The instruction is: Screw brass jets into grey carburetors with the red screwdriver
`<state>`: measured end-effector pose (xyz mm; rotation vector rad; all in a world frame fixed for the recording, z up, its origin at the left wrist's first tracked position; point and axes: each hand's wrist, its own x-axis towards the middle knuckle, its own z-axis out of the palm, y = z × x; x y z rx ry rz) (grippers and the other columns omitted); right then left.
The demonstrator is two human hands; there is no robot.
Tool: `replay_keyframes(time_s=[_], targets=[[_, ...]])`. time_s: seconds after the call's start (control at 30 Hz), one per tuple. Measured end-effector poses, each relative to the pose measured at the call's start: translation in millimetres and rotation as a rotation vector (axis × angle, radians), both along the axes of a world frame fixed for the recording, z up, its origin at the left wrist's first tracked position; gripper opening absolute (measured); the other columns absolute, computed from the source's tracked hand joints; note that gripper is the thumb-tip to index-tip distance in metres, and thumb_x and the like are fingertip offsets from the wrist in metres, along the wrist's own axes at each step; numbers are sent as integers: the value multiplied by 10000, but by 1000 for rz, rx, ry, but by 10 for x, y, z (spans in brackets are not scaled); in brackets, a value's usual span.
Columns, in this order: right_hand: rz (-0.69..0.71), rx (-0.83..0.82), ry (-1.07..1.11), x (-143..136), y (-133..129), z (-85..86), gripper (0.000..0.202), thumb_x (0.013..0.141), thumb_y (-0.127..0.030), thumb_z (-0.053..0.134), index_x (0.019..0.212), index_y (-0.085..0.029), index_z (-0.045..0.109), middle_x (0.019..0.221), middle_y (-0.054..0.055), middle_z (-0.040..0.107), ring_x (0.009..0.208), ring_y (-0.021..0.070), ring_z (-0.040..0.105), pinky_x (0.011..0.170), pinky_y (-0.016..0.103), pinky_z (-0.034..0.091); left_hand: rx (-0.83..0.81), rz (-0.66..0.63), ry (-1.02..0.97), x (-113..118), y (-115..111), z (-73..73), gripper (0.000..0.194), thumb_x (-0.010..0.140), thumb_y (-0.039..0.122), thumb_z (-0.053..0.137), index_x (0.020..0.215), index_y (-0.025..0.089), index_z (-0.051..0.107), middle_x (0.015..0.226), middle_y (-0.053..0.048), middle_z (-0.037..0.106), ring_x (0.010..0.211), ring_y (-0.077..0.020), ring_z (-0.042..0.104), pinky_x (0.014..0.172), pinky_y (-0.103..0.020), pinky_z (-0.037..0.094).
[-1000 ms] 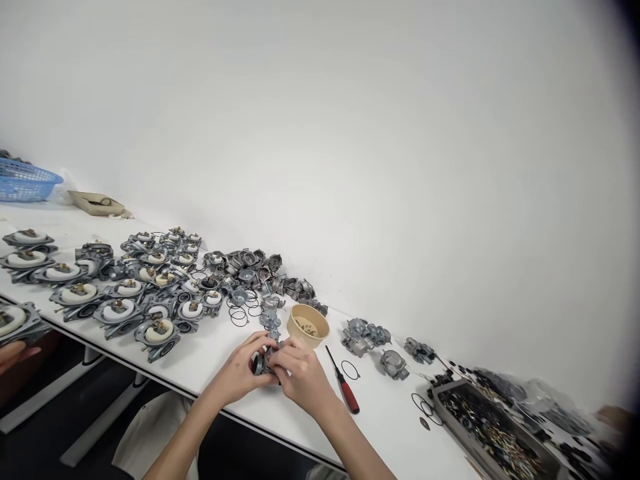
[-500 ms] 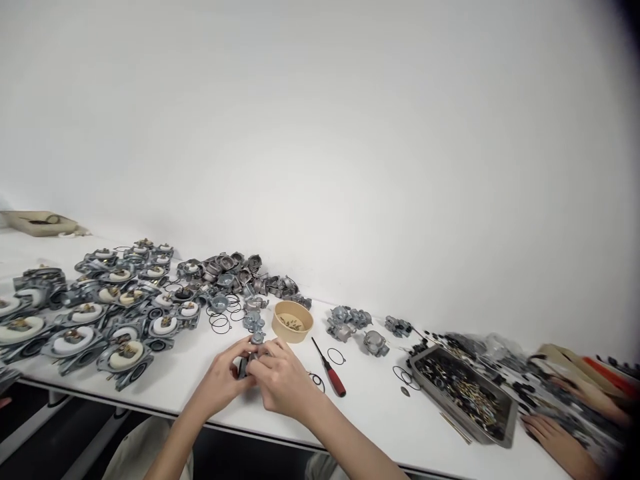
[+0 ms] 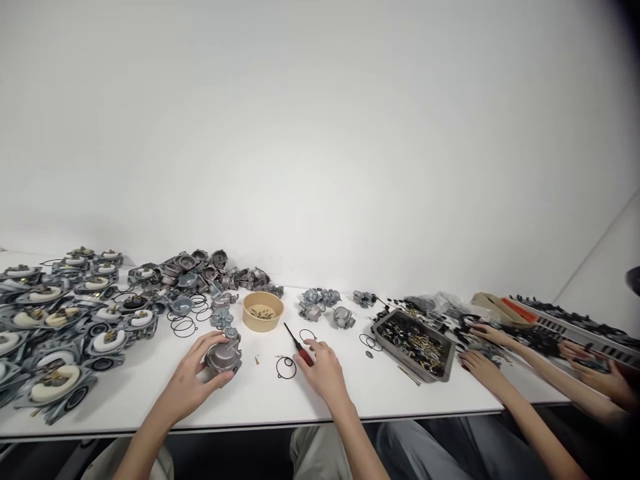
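Observation:
My left hand is closed around a grey metal carburetor, thumb at its front and fingers at its back left, at the table's front. To the right, my right hand has its thumb and fingers about the red handle of a screwdriver; its dark shaft points up and left. Between the hands lie a tiny brass part and black rubber rings. Behind them stands a round tan bowl with small brass pieces inside. Another small carburetor part sits just behind the held one.
Many carburetors with white floats cover the left side, with a pile of grey metal bowls behind. On the right are several metal bodies and a metal tray of small parts. Other people's hands work beyond it.
My hands have parted. The left keeps the carburetor, now lower and turned; the right has moved away to the screwdriver's handle. The view has swung right, showing more of the other people's arms.

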<state>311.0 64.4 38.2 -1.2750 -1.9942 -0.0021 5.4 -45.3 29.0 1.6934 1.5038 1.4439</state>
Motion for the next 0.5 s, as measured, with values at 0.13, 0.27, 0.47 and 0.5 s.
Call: replay_keyframes(time_s=[0.13, 0.27, 0.47, 0.5], targets=[[18, -82, 22, 67, 121, -198, 218, 803, -238, 654, 990, -211, 763, 863, 90, 749, 765, 270, 700, 693, 355, 515, 23, -34, -46, 34, -34, 21, 399, 914, 462, 625, 1275, 293, 603, 1336, -95, 560, 1235, -280, 590, 909, -371, 615], [34, -166, 366, 96, 177, -219, 190, 807, -316, 651, 908, -201, 766, 900, 103, 771, 810, 288, 713, 764, 401, 541, 15, -49, -37, 95, -68, 60, 428, 898, 435, 651, 1300, 300, 589, 1356, -81, 580, 1196, -263, 615, 919, -368, 615], [285, -393, 1083, 204, 96, -180, 334, 747, -421, 777, 948, -165, 702, 858, 77, 710, 752, 275, 720, 700, 410, 589, 15, -26, -5, 121, 34, 109, 468, 815, 395, 722, 1260, 273, 638, 1288, -68, 662, 1086, -248, 671, 852, -351, 628], [325, -407, 1154, 203, 64, -174, 312, 739, -401, 792, 928, -172, 695, 837, 56, 690, 725, 254, 709, 683, 393, 583, 14, -37, 18, 87, 56, 133, 472, 794, 389, 736, 1244, 268, 656, 1273, -68, 674, 1081, -252, 671, 822, -338, 630]])
